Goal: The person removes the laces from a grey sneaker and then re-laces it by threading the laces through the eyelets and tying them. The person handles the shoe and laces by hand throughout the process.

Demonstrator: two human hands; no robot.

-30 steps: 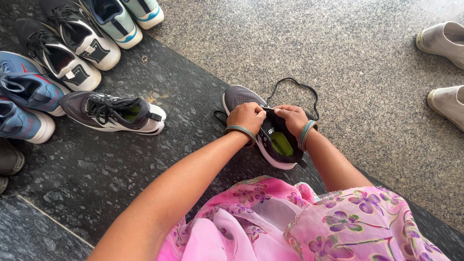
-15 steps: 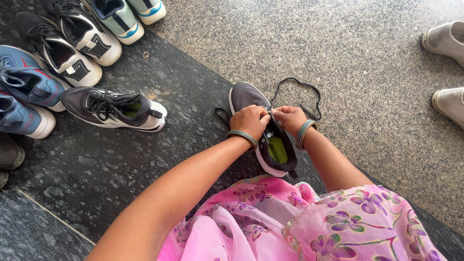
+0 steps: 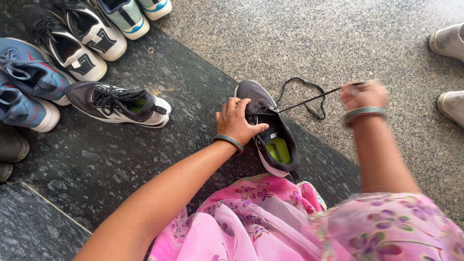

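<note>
black lace [image 3: 309, 99] taut from right hand [image 3: 363, 94]; left hand [image 3: 236, 121] steadies shoe [image 3: 268, 130]

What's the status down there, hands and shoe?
Left hand pressing grey sneaker down. Right hand pulling black lace taut. Nothing in the way.

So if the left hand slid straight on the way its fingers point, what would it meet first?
The left hand already rests on the dark shoe, fingers aimed up and right. Past the toe, the loose lace loop on the floor looks first in line, though depth is unclear.

Left hand [image 3: 237, 121] steadies dark shoe [image 3: 268, 130]; right hand [image 3: 362, 95] pulls lace [image 3: 309, 99] taut
</note>
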